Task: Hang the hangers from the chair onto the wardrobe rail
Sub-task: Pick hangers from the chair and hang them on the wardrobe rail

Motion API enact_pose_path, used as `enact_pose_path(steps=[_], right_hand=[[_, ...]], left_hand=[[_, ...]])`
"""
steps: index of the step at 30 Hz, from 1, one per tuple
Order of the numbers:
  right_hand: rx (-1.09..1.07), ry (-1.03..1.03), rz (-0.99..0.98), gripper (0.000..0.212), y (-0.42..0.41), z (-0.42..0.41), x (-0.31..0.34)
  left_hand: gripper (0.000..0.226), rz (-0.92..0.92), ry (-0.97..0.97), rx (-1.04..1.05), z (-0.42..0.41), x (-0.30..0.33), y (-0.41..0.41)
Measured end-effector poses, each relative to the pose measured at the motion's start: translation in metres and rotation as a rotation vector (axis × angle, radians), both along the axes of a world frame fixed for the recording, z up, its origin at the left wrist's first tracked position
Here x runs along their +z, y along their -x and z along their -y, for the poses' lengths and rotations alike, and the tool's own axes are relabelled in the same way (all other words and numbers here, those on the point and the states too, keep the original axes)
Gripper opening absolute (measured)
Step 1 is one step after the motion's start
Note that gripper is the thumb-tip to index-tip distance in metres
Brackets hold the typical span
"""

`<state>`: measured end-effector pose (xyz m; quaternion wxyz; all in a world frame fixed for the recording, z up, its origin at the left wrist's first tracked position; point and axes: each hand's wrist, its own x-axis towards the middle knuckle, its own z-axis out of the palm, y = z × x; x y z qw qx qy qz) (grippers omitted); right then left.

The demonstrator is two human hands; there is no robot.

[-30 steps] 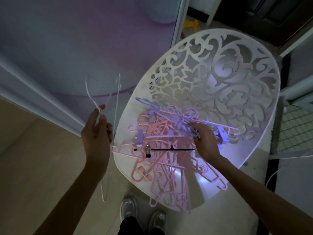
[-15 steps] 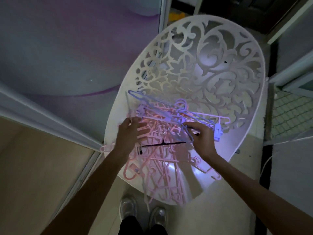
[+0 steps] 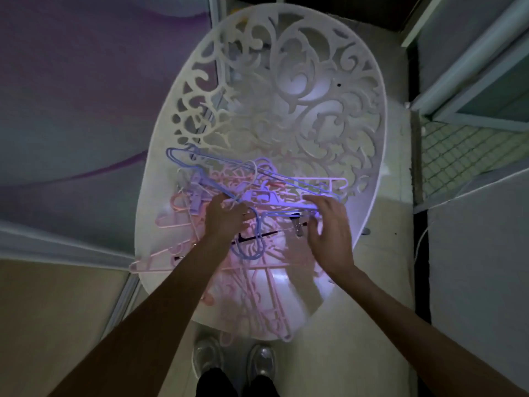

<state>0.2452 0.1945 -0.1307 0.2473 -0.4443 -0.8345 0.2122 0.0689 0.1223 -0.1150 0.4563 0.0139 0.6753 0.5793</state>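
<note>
The white chair (image 3: 300,90), a large oval shell with a scroll-pattern cut-out back, fills the centre of the view and stands on the pale floor (image 3: 372,325) beside a wardrobe door (image 3: 71,96) printed with purple curves. A tangled pile of hangers (image 3: 252,285) lies in the chair seat; most are pink, and several overhang the near rim and the left rim of the seat. A purple wire hanger (image 3: 257,167) lies on top of the pile, its long bar running from upper left to lower right and its hook curving down between the two hands. A black clip hanger (image 3: 274,232) with metal clips lies partly under it, between the hands. The left hand (image 3: 226,219) is over the middle of the pile with its fingers curled round the wires where the purple hanger crosses the others; exactly which hanger it grips cannot be determined. The right hand (image 3: 329,227) pinches the lower bar of the purple wire hanger near its right end, with the remaining fingers loosely spread. Two shoes (image 3: 234,359) are visible below the near edge of the chair.
</note>
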Motion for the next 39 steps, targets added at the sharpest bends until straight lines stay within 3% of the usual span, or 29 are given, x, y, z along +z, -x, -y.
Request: enact_pose_path(steps=[2, 3, 5, 7, 8, 11, 14, 17, 26, 29, 35, 39], right_hand=[[-0.38, 0.168, -0.132, 0.025, -0.018, -0.014, 0.004], [-0.526, 0.319, -0.126, 0.031, -0.023, -0.024, 0.005], [-0.596, 0.694, -0.093, 0.046, -0.021, -0.038, 0.001], [-0.562, 0.976, -0.257, 0.038, -0.014, -0.046, -0.006], [-0.559, 1.023, -0.337, 0.029, -0.011, -0.049, -0.009], [-0.599, 1.028, -0.473, 0.017, -0.01, -0.047, -0.012], [-0.567, 0.998, -0.506, 0.018, -0.018, -0.036, -0.013], [-0.513, 0.977, -0.495, 0.021, -0.022, -0.028, -0.01], [-0.615, 1.081, -0.45, 0.014, -0.021, -0.055, -0.011], [-0.641, 1.134, -0.382, 0.004, -0.018, -0.068, -0.008], [-0.644, 0.97, -0.171, 0.02, -0.014, -0.082, -0.012], [-0.589, 0.994, -0.218, 0.017, -0.007, -0.083, -0.016]], left_hand=[[0.019, 0.027, -0.038, -0.01, 0.0, -0.002, -0.002], [0.019, 0.019, -0.027, -0.016, -0.001, -0.002, -0.004], [0.016, -0.017, 0.003, -0.013, 0.0, -0.003, -0.004], [0.019, -0.1, -0.008, -0.008, 0.0, -0.008, -0.005], [0.021, -0.158, -0.007, -0.003, 0.0, -0.013, -0.004], [0.013, -0.287, -0.021, -0.004, -0.002, -0.02, -0.001], [0.041, -0.381, 0.002, -0.008, -0.01, -0.014, -0.003], [0.041, -0.453, -0.001, -0.036, -0.017, -0.015, -0.004], [0.046, -0.45, -0.138, -0.133, -0.012, 0.013, 0.003], [0.035, -0.466, -0.181, -0.168, -0.013, 0.019, 0.002], [0.016, -0.451, -0.294, -0.121, -0.004, 0.032, 0.004], [0.023, -0.429, -0.344, -0.133, 0.007, 0.045, 0.017]])
